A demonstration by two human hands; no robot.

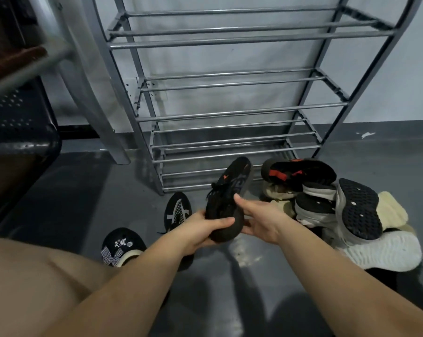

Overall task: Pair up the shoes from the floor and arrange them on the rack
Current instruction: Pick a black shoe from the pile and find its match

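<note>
— Hands first: what is being held?

— One black shoe point(226, 203) is held up off the floor point(71, 190), in front of the rack point(230, 113). The left hand point(203, 229) is curled round the heel end from below, with the thumb laid over the top. The right hand point(259, 220) is set against the other side of the heel, fingers only half bent; a firm grip there cannot be told.

— And from the left side across, what else is seen?

— A black slipper with a checked bow point(121, 246) is worn on a foot. Next, a black shoe with white marks point(177, 210) is lying on the floor. Then the held shoe. Then a pile of shoes point(339, 210) is heaped at the right, with a black sole with red straps point(300, 171) on top and a white sole point(385, 251) at the bottom. No shoe has been put on the rack yet.

— How will the held shoe feel?

— It is judged to be light and soft, maybe knitted, so it may bend. It is best held at the heel or under the sole. Loose laces can be seen, and they might catch on the rack bars.

— Can any words be read?

— None. A small red mark and a faint gray pattern are seen on the side, but they cannot be read.
</note>
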